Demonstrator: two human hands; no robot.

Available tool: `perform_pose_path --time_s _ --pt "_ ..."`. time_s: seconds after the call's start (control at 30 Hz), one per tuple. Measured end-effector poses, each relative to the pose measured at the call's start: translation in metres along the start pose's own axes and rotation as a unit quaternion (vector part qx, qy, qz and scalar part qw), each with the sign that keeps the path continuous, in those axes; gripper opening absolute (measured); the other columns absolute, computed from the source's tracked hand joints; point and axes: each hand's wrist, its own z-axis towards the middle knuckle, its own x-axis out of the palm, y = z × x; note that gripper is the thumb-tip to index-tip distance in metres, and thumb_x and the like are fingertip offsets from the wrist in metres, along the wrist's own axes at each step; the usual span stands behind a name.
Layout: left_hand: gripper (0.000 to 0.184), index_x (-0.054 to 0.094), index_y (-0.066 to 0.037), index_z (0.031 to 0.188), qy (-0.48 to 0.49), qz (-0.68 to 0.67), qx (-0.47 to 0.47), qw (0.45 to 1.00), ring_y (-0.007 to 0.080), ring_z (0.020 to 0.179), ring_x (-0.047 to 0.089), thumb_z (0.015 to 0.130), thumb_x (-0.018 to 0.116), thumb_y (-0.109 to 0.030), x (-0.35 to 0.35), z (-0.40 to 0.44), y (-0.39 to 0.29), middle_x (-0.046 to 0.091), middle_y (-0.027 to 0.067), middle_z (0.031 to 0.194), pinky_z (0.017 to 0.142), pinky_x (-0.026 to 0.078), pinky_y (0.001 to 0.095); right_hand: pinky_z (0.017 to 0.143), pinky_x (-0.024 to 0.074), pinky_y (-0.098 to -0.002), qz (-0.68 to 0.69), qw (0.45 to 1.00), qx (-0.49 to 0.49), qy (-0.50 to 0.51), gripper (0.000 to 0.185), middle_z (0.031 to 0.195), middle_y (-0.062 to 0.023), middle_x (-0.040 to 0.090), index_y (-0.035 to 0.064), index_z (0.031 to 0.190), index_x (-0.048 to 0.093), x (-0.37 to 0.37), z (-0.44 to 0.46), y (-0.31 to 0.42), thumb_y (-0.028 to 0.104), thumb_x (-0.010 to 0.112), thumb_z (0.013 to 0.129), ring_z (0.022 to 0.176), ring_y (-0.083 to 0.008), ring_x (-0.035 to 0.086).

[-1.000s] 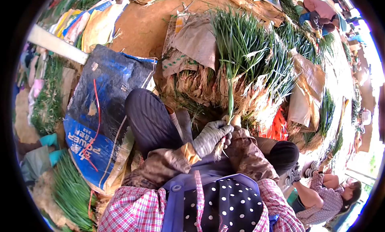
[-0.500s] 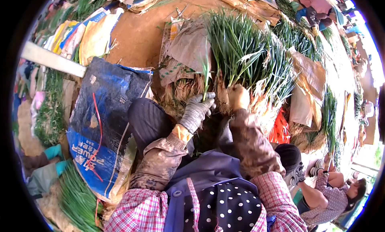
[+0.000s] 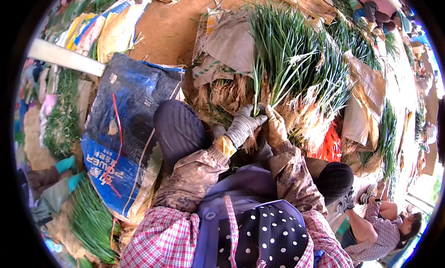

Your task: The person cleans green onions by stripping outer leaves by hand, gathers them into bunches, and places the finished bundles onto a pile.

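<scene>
Clock face: centred on the two hands, 12 towards the top of the view.
Left hand: the left hand [image 3: 243, 126], in a grey glove, has its fingers closed around the lower part of an onion stalk [image 3: 256, 89].
Right hand: the right hand [image 3: 276, 129], in a yellowish glove, has its fingers pinched together on the base of a second stalk [image 3: 280, 91].
Gap between hands: fingertips side by side; whether they touch, I cannot tell.
Stalks: the left one rises towards 12 o'clock, the right one leans towards 1.
Onion pile: a thick onion pile [image 3: 289, 45] at 1 o'clock, leaves away from the person, pale roots nearer.
Brown cloth: a brown cloth [image 3: 230, 42] between 11 and 12, beside the pile.
Blue sack: a blue sack [image 3: 132, 124] at 9, with a red string [image 3: 119, 124] across it.
Red plastic: red plastic [image 3: 330, 145] between 3 and 4.
Neighbour: a seated person [image 3: 378, 231] between 4 and 5, well apart.
</scene>
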Motion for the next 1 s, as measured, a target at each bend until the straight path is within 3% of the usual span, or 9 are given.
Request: perform_pose_path --time_s 0.03,0.1,0.2,0.3,0.57,0.73,0.83,0.9,1.0 --pt "0.028 0.061 -0.004 0.098 -0.002 0.023 -0.084 0.996 0.0122 0.064 0.058 0.076 0.074 -0.016 0.002 -0.005 -0.013 0.063 0.0053 0.075 0.06 0.049 0.0285 0.043 0.0431 -0.0217 -0.019 1.0 -0.001 -0.007 0.029 0.081 -0.0039 0.066 0.0042 0.108 0.064 0.006 -0.007 0.004 0.027 0.058 0.092 0.048 -0.012 0.057" --pt "0.03 0.061 -0.004 0.1 0.024 0.036 -0.072 0.996 0.0107 0.06 0.057 0.076 0.074 -0.015 0.001 -0.009 -0.02 0.062 0.0048 0.074 0.054 0.048 0.0273 0.055 0.0485 -0.0233 -0.011 0.999 0.023 -0.022 0.024 0.086 -0.0046 0.067 0.0016 0.106 0.064 0.005 -0.018 0.012 0.019 0.06 0.09 0.064 -0.0117 0.061" --pt "0.025 0.06 -0.006 0.099 0.04 0.152 0.059 0.986 0.0068 0.057 0.051 0.079 0.072 -0.013 0.0 -0.003 -0.001 0.059 -0.001 0.073 0.05 0.044 0.0228 0.053 0.0508 -0.0247 0.028 0.996 -0.019 -0.078 0.023 0.081 -0.0046 0.067 0.0007 0.101 0.064 0.008 -0.027 0.012 0.019 0.065 0.087 0.062 -0.0139 0.063" --pt "0.026 0.06 -0.005 0.095 0.034 -0.022 -0.035 0.999 0.0084 0.051 0.051 0.075 0.075 -0.014 -0.001 -0.012 -0.009 0.061 0.0016 0.07 0.046 0.044 0.0257 0.055 0.052 -0.0276 -0.015 0.993 -0.066 -0.1 0.021 0.082 -0.0062 0.066 0.0008 0.099 0.064 -0.01 -0.025 -0.006 0.018 0.065 0.087 0.066 -0.0151 0.063" --pt "0.022 0.061 -0.006 0.093 -0.025 -0.064 -0.032 0.997 0.0074 0.05 0.049 0.075 0.074 -0.006 0.004 -0.026 -0.012 0.06 -0.0003 0.069 0.044 0.042 0.0237 0.066 0.0505 -0.0372 0.179 0.976 0.123 0.0 0.027 0.085 -0.0079 0.063 0.0071 0.101 0.061 0.003 -0.016 -0.003 0.032 0.057 0.091 0.076 -0.0205 0.059" --pt "0.019 0.061 -0.006 0.091 -0.048 -0.059 -0.03 0.997 0.0074 0.049 0.05 0.075 0.072 -0.004 0.002 -0.034 -0.014 0.059 0.0004 0.067 0.043 0.04 0.0235 0.038 0.0419 -0.0258 0.195 0.98 0.044 -0.013 0.015 0.077 -0.0045 0.063 0.0077 0.1 0.063 0.001 -0.019 -0.004 0.018 0.06 0.089 0.046 -0.0153 0.052" --pt "0.019 0.057 -0.003 0.094 -0.024 -0.099 -0.033 0.994 0.0097 0.052 0.052 0.079 0.068 -0.003 0.005 -0.047 -0.027 0.059 0.0028 0.069 0.044 0.042 0.0239 0.041 0.0452 -0.0269 0.08 0.993 0.035 -0.077 0.011 0.069 -0.0032 0.059 0.0079 0.096 0.062 -0.015 -0.011 -0.016 0.014 0.064 0.087 0.052 -0.0122 0.054" --pt "0.019 0.055 -0.003 0.098 0.004 -0.168 -0.064 0.984 0.0107 0.056 0.055 0.083 0.066 -0.006 0.011 -0.064 -0.042 0.061 0.0034 0.074 0.046 0.043 0.0225 0.045 0.0464 -0.027 0.153 0.984 0.009 -0.091 0.013 0.079 -0.0073 0.063 0.004 0.095 0.061 -0.039 0.018 -0.038 0.012 0.064 0.086 0.058 -0.0185 0.059" --pt "0.021 0.056 -0.002 0.104 -0.011 -0.142 -0.066 0.988 0.0107 0.056 0.056 0.084 0.063 -0.005 0.013 -0.062 -0.014 0.061 0.0028 0.074 0.048 0.043 0.0205 0.046 0.0449 -0.0271 0.113 0.987 0.074 -0.092 0.028 0.085 -0.0073 0.064 0.0075 0.099 0.061 -0.002 -0.007 -0.007 0.032 0.065 0.086 0.06 -0.017 0.057"
